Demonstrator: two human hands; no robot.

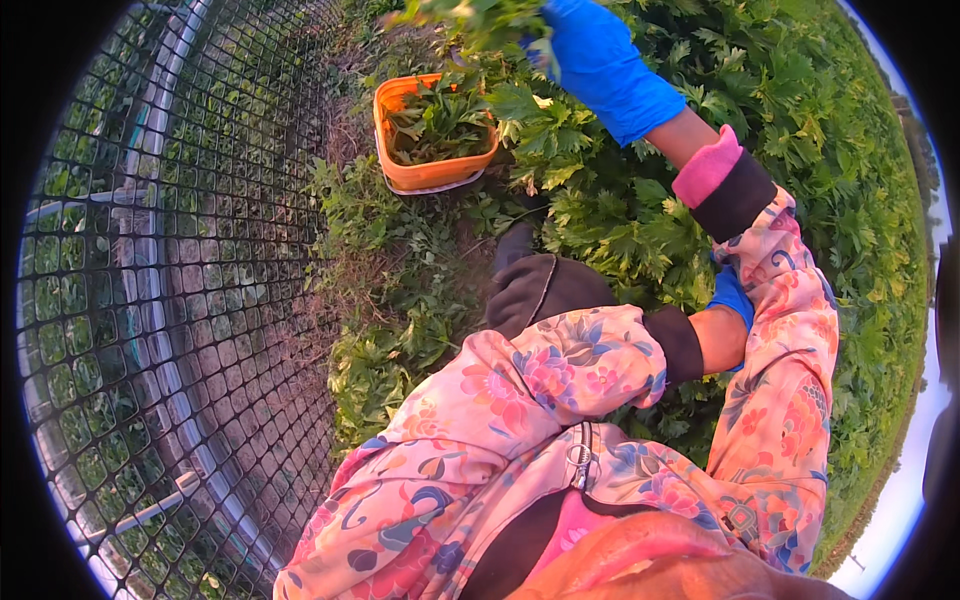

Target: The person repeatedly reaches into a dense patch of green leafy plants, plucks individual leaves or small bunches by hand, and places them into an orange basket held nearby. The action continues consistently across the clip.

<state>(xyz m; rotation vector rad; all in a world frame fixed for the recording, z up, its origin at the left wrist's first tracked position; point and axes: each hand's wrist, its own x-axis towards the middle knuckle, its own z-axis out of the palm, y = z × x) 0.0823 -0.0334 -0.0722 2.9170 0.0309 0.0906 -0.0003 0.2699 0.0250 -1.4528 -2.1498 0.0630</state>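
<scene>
My right hand (589,64), in a blue glove, is at the top edge of the view. It grips a bunch of cut leafy stalks (480,26), which look like celery; the fingertips are partly cut off or blurred. Below and left of it stands an orange plastic bucket (439,174) with toothed green leaves (439,120) inside. My left arm crosses under my right forearm. The gloved left hand (731,300) reaches into the leafy celery-like plants (630,202), mostly hidden behind the right sleeve, so its fingers cannot be seen.
Black mesh netting (247,300) on a pale pipe frame (161,300) runs along the left. Low weeds (405,300) cover the ground between netting and plants. My dark-clad knee (555,289) is bent beside the plant row. More of the crop stretches off to the right.
</scene>
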